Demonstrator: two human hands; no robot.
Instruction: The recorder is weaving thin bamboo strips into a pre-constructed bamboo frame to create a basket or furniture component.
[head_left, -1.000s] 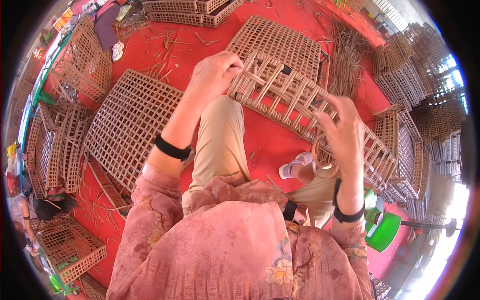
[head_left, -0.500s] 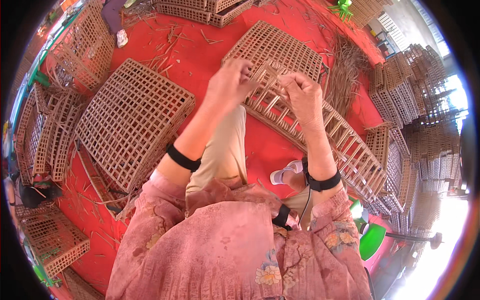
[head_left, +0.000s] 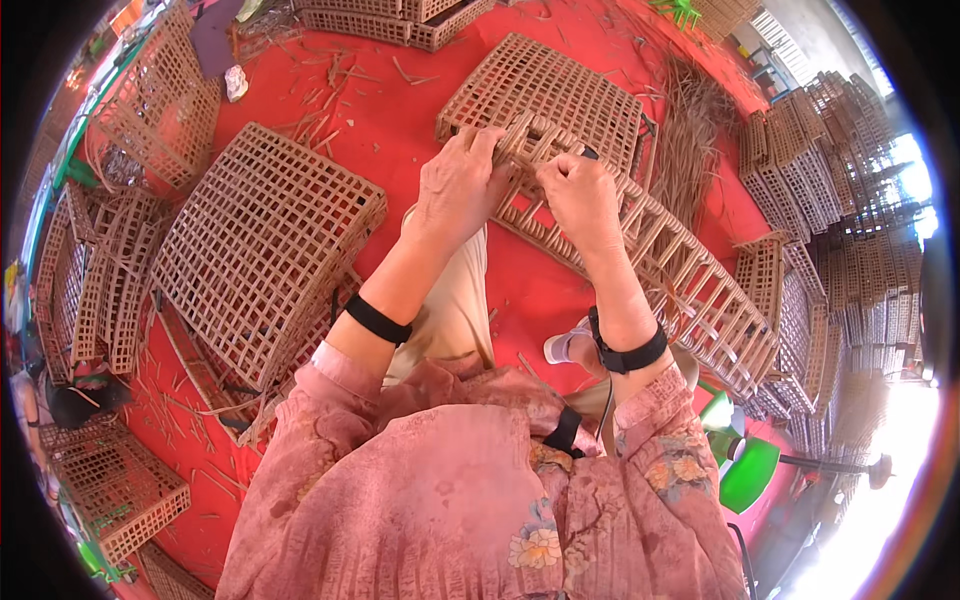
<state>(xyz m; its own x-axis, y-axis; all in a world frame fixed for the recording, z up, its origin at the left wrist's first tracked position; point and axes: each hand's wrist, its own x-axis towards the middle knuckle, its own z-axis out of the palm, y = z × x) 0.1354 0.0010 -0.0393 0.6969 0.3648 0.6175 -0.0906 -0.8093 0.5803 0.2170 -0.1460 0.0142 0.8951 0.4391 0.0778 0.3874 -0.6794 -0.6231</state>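
Observation:
A long, ladder-like woven cane frame [head_left: 722, 312] slants from the upper middle down to the right in front of me. My left hand [head_left: 458, 188] is closed at its upper left end, fingers curled over the cane bars. Close beside it, my right hand [head_left: 585, 200] forms a pinched fist above the same bars. What the right fingers hold, if anything, is hidden; a small dark object shows just behind its knuckles. Beyond the frame lies a flat openwork cane basket panel [head_left: 545, 95], partly covered by it.
A large lattice basket [head_left: 265, 250] stands at left on the red floor covering [head_left: 385, 120]. Loose cane strips [head_left: 695, 140] are heaped at upper right. Baskets stack high [head_left: 865, 240] along the right side. A green stool-like thing [head_left: 750, 475] is near my right elbow.
My right hand has moved left and slightly down, and its fingers have curled in tighter. My left hand has come down a little against the frame's bars.

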